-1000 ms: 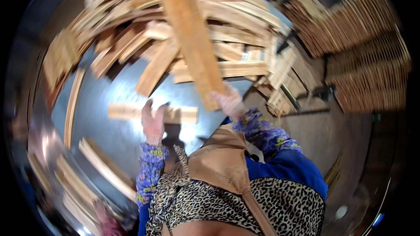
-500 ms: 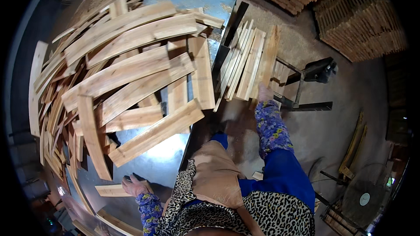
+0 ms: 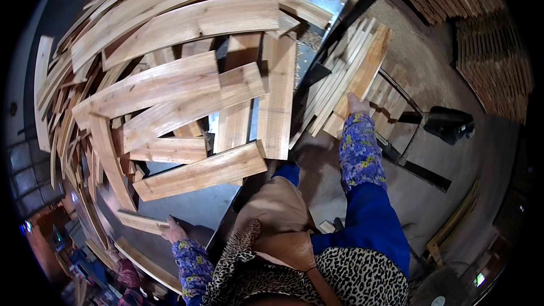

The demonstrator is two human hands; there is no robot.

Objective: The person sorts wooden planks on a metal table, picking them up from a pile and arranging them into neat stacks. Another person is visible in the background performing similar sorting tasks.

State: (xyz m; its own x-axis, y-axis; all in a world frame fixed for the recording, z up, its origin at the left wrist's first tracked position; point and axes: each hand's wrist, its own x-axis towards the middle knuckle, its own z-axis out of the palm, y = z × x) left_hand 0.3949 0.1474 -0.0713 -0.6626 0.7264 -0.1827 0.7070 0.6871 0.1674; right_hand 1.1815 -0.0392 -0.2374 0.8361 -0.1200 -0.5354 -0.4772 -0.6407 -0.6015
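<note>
On the metal table point(image 3: 195, 207), my left hand point(image 3: 175, 231) grips the right end of a short wooden board point(image 3: 141, 222), its fingers partly hidden. Out to the right, my right hand point(image 3: 357, 105) holds the near end of a longer plank point(image 3: 371, 59). That plank lies along the right side of a stack of narrow planks point(image 3: 340, 62) beside the table. Ahead of my left hand, a loose heap of pale boards point(image 3: 187, 73) covers much of the tabletop. One board point(image 3: 201, 171) lies slantwise at the heap's near edge.
A metal frame point(image 3: 416, 136) with a dark pad stands right of the planks. Tall stacks of slats point(image 3: 490, 68) fill the far right. Another person's plaid sleeve point(image 3: 129, 275) shows at lower left, near a curved-looking board point(image 3: 148, 266). More boards point(image 3: 453, 224) lie at right.
My right hand has brought its plank left against the narrow stack. My left hand has shifted toward the right end of the short board. The whole view has turned somewhat.
</note>
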